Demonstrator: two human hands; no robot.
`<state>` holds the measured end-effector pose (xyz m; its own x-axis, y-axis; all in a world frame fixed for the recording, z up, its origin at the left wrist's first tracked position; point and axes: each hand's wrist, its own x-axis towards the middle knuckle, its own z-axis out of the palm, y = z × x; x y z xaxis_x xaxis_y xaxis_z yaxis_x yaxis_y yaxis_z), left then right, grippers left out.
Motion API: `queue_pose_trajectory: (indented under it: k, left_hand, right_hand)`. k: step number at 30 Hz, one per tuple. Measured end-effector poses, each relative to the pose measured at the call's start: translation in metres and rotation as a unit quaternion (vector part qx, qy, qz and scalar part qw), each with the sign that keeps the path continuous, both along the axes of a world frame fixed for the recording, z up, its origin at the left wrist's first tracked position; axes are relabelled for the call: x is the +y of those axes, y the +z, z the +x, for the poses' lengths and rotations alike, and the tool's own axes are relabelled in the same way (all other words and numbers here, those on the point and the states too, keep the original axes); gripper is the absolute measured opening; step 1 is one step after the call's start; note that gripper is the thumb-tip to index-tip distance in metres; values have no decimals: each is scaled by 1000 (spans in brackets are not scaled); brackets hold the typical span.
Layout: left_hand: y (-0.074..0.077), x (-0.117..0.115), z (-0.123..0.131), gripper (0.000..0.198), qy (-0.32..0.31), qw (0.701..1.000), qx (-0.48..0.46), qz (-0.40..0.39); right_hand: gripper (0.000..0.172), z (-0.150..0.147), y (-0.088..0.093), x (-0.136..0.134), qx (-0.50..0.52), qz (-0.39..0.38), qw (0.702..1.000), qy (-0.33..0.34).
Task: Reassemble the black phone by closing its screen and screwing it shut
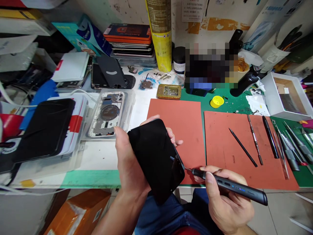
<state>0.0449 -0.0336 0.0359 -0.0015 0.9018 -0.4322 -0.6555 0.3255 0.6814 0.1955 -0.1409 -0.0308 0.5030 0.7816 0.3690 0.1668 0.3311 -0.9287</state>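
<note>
A black smartphone lies tilted in my left hand, its dark screen turned up. The fingers wrap round behind it and the thumb runs along its left edge. My right hand is closed on a dark electric screwdriver with small lights along its body. The driver's thin tip meets or nearly meets the phone's lower right edge; exact contact is too small to tell. Below the phone and hands are my legs in blue jeans.
Two reddish work mats lie ahead. On the right mat rest a black stick and a metal spudger, with several tweezers beside it. An opened phone housing sits in a clear tray at left, near another black phone.
</note>
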Motion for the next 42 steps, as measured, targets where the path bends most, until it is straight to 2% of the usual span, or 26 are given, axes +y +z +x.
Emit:
queue_pose_trajectory:
  k: [6, 14, 20, 31, 42]
  left_hand:
    - [-4, -1, -2, 77, -7, 1000, -8, 8]
    - [0, -1, -2, 79, -5, 1000, 2, -2]
    - [-4, -1, -2, 77, -7, 1000, -8, 7]
    - [2, 1, 0, 83, 3, 1000, 1, -7]
    - [0, -2, -2, 81, -5, 1000, -5, -1]
  right_hand:
    - [21, 0, -2, -2, -6, -15, 1000, -6]
    - [26, 0, -3, -2, 11, 1, 1000, 1]
    - [23, -2, -3, -2, 2, -10, 1000, -6]
    - [19, -1, 0, 1, -13, -14, 1000, -10]
    - [22, -1, 0, 1, -6, -7, 1000, -8]
